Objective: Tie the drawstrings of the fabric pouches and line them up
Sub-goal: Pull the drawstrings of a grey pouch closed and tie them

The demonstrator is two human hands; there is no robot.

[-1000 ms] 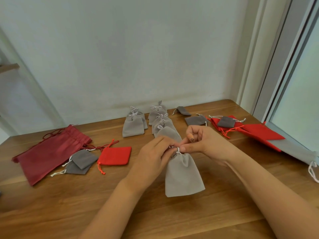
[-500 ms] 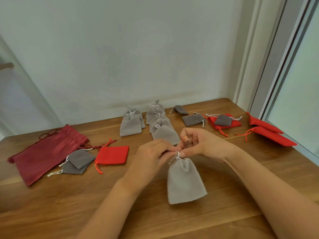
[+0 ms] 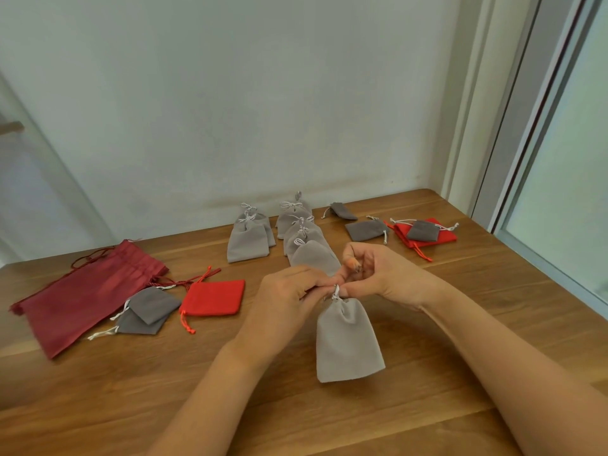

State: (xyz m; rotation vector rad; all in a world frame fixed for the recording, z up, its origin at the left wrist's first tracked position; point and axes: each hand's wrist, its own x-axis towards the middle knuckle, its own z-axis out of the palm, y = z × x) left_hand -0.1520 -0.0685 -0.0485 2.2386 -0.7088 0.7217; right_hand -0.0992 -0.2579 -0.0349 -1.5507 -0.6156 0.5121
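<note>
Over the middle of the wooden table (image 3: pixel 427 373), both hands meet at the neck of a light grey pouch (image 3: pixel 347 340). The left hand (image 3: pixel 286 304) pinches the white drawstring (image 3: pixel 335 291) with curled fingers, and the right hand (image 3: pixel 385 274) pinches it from the other side, its spare fingers curled above. The mouth is gathered tight, so nothing inside shows. The pouch's long axis runs from the person toward the wall, with the neck pointing away and the flat bottom nearest the person.

Beyond the hands, a row of light grey pouches (image 3: pixel 309 248) overlaps one behind another, bows on top, with a second pair (image 3: pixel 248 241) just to the left. At far left lies a big dark red bag (image 3: pixel 88 291), with two dark grey pouches (image 3: pixel 148 311) stacked beside it and a red pouch (image 3: pixel 214 297) next to those. On the right, a dark grey pouch (image 3: pixel 422 231) sits on another red pouch (image 3: pixel 444 236).
</note>
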